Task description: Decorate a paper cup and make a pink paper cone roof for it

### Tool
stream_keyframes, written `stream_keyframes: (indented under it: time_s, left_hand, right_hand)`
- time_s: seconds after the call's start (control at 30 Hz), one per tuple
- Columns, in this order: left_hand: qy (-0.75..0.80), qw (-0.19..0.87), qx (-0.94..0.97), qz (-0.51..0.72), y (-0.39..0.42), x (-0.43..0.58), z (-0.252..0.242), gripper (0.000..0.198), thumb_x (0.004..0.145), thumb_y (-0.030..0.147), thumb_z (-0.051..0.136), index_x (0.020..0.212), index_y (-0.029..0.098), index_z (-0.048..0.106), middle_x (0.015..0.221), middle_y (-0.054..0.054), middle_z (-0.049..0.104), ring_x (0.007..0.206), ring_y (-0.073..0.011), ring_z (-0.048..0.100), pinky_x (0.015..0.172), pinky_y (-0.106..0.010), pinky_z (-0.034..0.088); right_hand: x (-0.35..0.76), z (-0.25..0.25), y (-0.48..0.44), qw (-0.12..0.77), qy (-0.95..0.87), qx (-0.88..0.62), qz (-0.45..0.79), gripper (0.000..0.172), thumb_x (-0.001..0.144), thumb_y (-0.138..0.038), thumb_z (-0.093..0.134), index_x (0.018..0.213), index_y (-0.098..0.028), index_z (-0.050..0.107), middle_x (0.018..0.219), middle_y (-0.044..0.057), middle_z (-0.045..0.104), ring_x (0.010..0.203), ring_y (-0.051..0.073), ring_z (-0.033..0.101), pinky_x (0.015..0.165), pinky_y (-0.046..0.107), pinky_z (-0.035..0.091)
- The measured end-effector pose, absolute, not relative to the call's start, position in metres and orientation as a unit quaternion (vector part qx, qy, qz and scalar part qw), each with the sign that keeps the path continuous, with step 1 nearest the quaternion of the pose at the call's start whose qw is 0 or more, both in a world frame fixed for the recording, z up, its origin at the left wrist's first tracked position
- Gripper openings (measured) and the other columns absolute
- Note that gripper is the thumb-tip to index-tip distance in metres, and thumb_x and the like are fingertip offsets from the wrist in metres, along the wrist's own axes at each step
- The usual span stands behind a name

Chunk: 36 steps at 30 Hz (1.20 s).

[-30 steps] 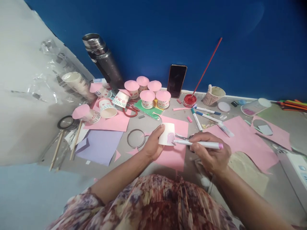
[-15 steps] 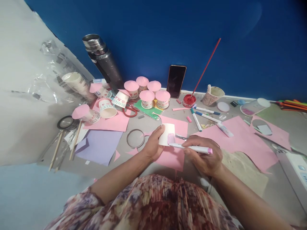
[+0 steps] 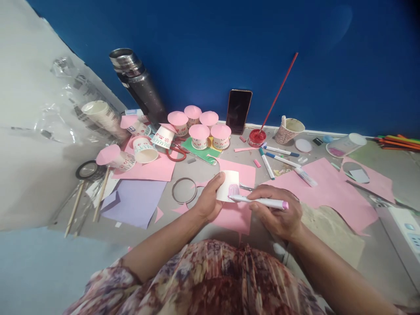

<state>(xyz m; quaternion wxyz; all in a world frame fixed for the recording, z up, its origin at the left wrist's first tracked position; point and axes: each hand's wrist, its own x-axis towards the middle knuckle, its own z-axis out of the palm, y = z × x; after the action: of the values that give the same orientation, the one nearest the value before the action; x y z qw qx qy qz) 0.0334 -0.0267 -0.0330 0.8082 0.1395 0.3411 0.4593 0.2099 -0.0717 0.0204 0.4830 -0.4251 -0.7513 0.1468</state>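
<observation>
A white paper cup is held in my left hand, thumb along its near left side. Its side carries a patch of light purple colouring. My right hand is closed around a white marker with a pink-purple end. The marker's tip meets the cup at the lower edge of the coloured patch. Under both hands lies a pink paper sheet. Part of a grey metal tool shows between cup and right hand; the rest of it is hidden.
Several decorated cups with pink cone tops stand at the back. Red-handled scissors, a tape ring and purple paper lie leftward. A red paint pot with a stick, loose markers and a phone are behind.
The marker tip has shifted slightly at the bottom of the purple patch. The whole view has moved a little; both hands keep their hold.
</observation>
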Motion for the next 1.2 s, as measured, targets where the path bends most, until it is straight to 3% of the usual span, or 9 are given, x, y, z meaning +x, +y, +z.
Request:
stream_keyframes:
  time_s: [0.57,0.73,0.97,1.2]
  left_hand:
    - [0.346,0.805,0.154,0.457,-0.0278,0.0348,-0.0330,0.027,0.080,0.036,0.085,0.090,0.017,0.069,0.085,-0.004,0.073,0.082,-0.0208,0.071,0.078,-0.030,0.054]
    - [0.349,0.810,0.153,0.447,-0.0286,0.0347,-0.0336,0.031,0.080,0.041,0.084,0.092,0.017,0.069,0.084,-0.005,0.073,0.079,-0.0218,0.071,0.076,-0.032,0.054]
    - [0.343,0.819,0.137,0.438,-0.0282,0.0341,-0.0337,0.028,0.082,0.039,0.083,0.092,0.016,0.069,0.084,-0.005,0.073,0.080,-0.0211,0.070,0.076,-0.031,0.052]
    - [0.341,0.821,0.123,0.440,-0.0285,0.0345,-0.0323,0.027,0.084,0.036,0.081,0.098,0.015,0.071,0.090,-0.006,0.075,0.083,-0.0203,0.071,0.080,-0.030,0.054]
  right_hand:
    - [0.2109,0.0178,-0.0727,0.497,-0.726,-0.456,0.134,0.007,0.093,-0.017,0.067,0.094,-0.023,0.070,0.077,-0.001,0.078,0.059,0.013,0.071,0.058,0.021,0.055]
    - [0.2106,0.0162,-0.0732,0.492,-0.740,-0.440,0.131,0.006,0.094,-0.021,0.067,0.092,-0.024,0.072,0.076,0.000,0.079,0.059,0.015,0.072,0.057,0.023,0.055]
    - [0.2103,0.0202,-0.0746,0.492,-0.680,-0.529,0.121,0.010,0.094,-0.025,0.066,0.088,-0.023,0.073,0.075,0.001,0.079,0.056,0.015,0.071,0.057,0.024,0.057]
    - [0.2095,0.0205,-0.0740,0.495,-0.711,-0.484,0.123,0.007,0.092,-0.023,0.068,0.089,-0.024,0.075,0.076,0.001,0.080,0.058,0.015,0.072,0.058,0.024,0.058]
